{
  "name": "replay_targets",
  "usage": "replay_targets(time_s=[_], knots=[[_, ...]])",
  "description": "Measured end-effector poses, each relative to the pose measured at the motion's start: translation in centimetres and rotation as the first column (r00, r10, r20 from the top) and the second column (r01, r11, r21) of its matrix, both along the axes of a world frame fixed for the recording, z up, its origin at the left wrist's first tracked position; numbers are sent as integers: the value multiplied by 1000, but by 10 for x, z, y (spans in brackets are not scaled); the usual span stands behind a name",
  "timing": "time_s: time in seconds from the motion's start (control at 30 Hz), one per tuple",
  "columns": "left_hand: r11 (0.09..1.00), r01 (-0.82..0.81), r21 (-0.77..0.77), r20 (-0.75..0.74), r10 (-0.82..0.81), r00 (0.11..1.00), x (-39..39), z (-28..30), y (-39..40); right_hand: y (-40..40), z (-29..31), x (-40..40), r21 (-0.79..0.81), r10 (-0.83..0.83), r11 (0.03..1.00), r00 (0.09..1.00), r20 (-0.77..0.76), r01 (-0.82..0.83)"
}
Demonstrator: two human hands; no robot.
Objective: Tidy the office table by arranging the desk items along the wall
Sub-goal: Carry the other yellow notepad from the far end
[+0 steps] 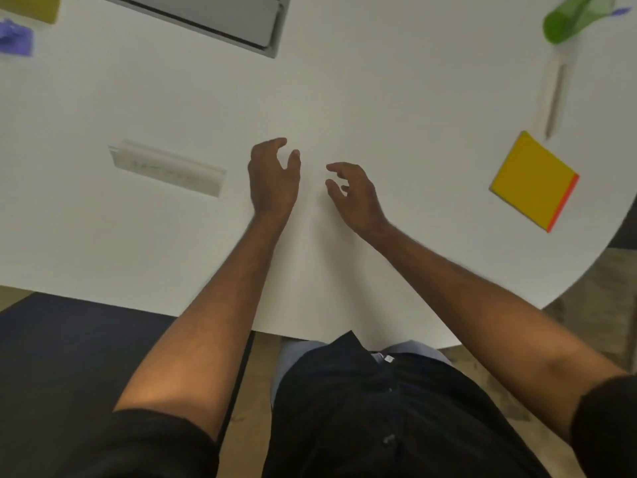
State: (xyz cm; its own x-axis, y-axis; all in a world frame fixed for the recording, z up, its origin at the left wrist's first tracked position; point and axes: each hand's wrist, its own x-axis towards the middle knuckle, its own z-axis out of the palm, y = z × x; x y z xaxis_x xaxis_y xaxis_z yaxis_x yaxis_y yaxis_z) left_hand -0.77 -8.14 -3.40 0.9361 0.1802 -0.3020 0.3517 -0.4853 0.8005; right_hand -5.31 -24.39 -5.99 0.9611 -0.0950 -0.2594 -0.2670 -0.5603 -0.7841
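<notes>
Both hands [310,181] empty, mid table [379,98]; ruler [167,167] left.

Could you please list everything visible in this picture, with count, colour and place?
table: one, white, fills the view
ruler: one, clear, left of the hands
sticky note pad: one, yellow with orange edge, right side
pen: one, pale, beyond the pad
mesh cup: one, green, far right, tipped over
grey panel: one, top centre
purple item: one, far left, blurred
yellow item: one, top left corner
left hand: empty, mid-table
right hand: empty, beside it
</notes>
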Motion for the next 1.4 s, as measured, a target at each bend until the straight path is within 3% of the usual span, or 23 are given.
replay_targets(time_s=[0.43, 0.63, 1.0, 1.4], knots=[[996, 83, 24, -41, -82, 996, -150, 21, -240, -267, 12, -135, 27, -123, 992, 992, 19, 122], [984, 172, 46, -80, -168, 983, -184, 24, -352, -392, 14, -165, 50, -201, 978, 980, -2, 201], [961, 272, 47, -168, -261, 951, -158, 6, -479, -542, 4, -163, 38, -341, 938, 936, -88, 345], [956, 267, 119, -230, -235, 944, -98, -32, -531, -586, -22, -127, 60, -400, 896, 858, -323, 440]])
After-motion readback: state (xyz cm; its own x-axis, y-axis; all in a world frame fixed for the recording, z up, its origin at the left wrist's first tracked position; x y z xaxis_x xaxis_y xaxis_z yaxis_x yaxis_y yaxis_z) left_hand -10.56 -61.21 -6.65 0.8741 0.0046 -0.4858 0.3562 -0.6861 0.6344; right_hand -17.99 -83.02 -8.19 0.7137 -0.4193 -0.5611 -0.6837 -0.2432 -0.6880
